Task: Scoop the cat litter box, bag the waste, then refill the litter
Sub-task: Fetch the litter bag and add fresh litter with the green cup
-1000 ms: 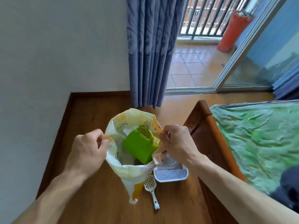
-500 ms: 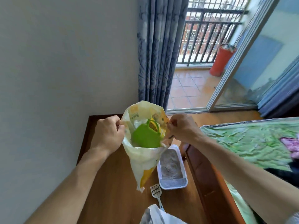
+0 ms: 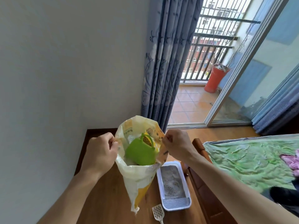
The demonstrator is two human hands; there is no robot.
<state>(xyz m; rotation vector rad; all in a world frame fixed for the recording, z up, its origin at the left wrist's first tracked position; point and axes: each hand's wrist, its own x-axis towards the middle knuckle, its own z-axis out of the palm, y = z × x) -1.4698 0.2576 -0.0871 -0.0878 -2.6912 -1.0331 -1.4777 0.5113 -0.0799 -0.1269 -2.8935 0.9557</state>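
Above the brown wooden floor (image 3: 103, 199), in the corner between the white wall and the bed, the person holds a pale yellow-and-white printed plastic litter bag (image 3: 139, 177) up in the air with its mouth spread open. The left hand (image 3: 101, 151) is clenched on the rim at about 9 o'clock of the opening, and the right hand (image 3: 177, 145) pinches the rim at about 3 o'clock; both are closed on the bag, not free. Inside the mouth sits a bright green plastic scoop cup (image 3: 140, 153) with a little brownish material showing at its top (whether that is litter or printing cannot be told). The bag's lower corner hangs clear of the floor.

At about 5 o'clock from the bag, on the floor, lies the white rectangular plastic litter box (image 3: 187, 202), holding a layer of grey litter (image 3: 173, 183). Just beside its near end, at about 7 o'clock from it, lies a white slotted plastic litter scoop (image 3: 158, 213), untouched.

The step in hand looks like the refill: the bag of fresh litter is being opened wide to get at its contents. The next move probably calls for freeing one hand to take the green cup, or tilting the bag's mouth over the box, while the other hand keeps the rim from collapsing. Spilling beside the narrow box is the likely risk.
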